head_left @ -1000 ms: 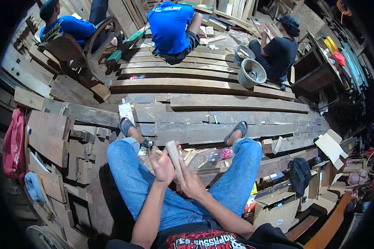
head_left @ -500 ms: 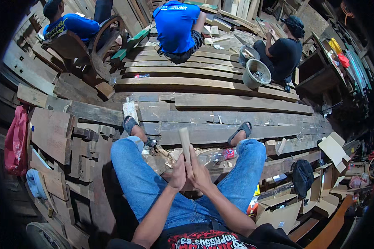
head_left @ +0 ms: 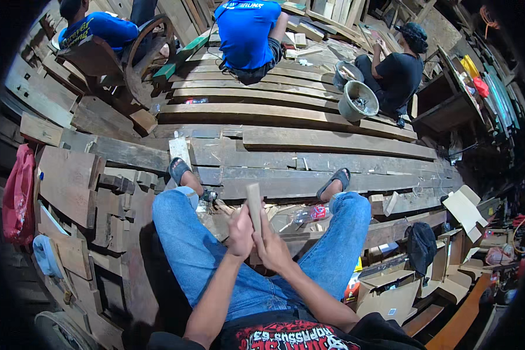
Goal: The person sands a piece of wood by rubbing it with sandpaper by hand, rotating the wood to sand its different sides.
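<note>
A short, pale piece of wood (head_left: 254,201) stands tilted up between my hands, above my lap. My right hand (head_left: 272,249) holds its lower part from the right, thumb and fingers along its sides. My left hand (head_left: 240,232) is closed and presses against the wood's left side; whatever may be inside its curled fingers is hidden. Below and beyond my hands, between my knees, wood chips (head_left: 283,219) lie scattered near a clear plastic bottle (head_left: 315,214) with a red label.
Long planks (head_left: 338,144) cross the floor ahead. Several people sit farther off, one in a blue shirt (head_left: 248,35). Two buckets, one pale grey (head_left: 356,102), stand by the person at right. Wood offcuts (head_left: 70,181) lie at left, cardboard boxes (head_left: 385,294) at right.
My left hand has moved up and slightly left along the wood, its fingers now more curled. The wood has turned slightly, showing a broader face. My right hand keeps its hold.
</note>
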`<state>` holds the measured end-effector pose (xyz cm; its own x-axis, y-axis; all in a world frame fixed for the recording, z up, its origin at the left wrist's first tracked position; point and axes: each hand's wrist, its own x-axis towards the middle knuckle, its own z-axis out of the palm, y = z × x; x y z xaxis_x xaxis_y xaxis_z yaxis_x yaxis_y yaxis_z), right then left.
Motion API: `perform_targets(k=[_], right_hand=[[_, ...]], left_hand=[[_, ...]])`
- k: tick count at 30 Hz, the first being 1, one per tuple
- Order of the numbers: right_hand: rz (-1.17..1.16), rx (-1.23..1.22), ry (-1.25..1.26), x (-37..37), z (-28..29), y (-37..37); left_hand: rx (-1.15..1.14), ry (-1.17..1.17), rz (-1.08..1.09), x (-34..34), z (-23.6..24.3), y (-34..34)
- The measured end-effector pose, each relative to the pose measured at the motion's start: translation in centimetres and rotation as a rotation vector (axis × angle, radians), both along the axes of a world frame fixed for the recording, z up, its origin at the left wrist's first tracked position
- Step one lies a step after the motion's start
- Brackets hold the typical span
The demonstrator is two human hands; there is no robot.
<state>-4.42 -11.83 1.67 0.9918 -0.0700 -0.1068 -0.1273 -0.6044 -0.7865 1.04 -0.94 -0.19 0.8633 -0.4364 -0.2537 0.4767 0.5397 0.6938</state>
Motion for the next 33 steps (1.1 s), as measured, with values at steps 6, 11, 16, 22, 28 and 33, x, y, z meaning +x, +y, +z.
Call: perform_targets(k=[6, 11, 16, 22, 28, 33], right_hand=[[0.044, 0.047, 0.041, -2.3, 0.0, 1.4], [-0.04, 0.148, 0.269, 0.9, 0.7, -0.5], [0.054, 0.055, -0.042, -3.3, -0.9, 1.8], [0.063, 0.031, 0.266, -0.8, 0.9, -0.7], [0.11, 0.05, 0.223, -1.8, -0.3, -0.1], [0.088, -0.002, 0.237, -3.0, -0.1, 0.2]], left_hand=[[-0.07, 0.015, 0.042, 2.0, 0.6, 0.7], [0.039, 0.005, -0.003, -0.2, -0.6, -0.9], [-0.167, 0.097, 0.002, 2.1, 0.0, 0.9], [-0.044, 0.082, -0.116, 0.2, -0.8, 0.1], [-0.097, 0.123, -0.037, 1.0, -1.0, -0.4], [-0.227, 0.142, -0.024, 1.7, -0.1, 0.3]])
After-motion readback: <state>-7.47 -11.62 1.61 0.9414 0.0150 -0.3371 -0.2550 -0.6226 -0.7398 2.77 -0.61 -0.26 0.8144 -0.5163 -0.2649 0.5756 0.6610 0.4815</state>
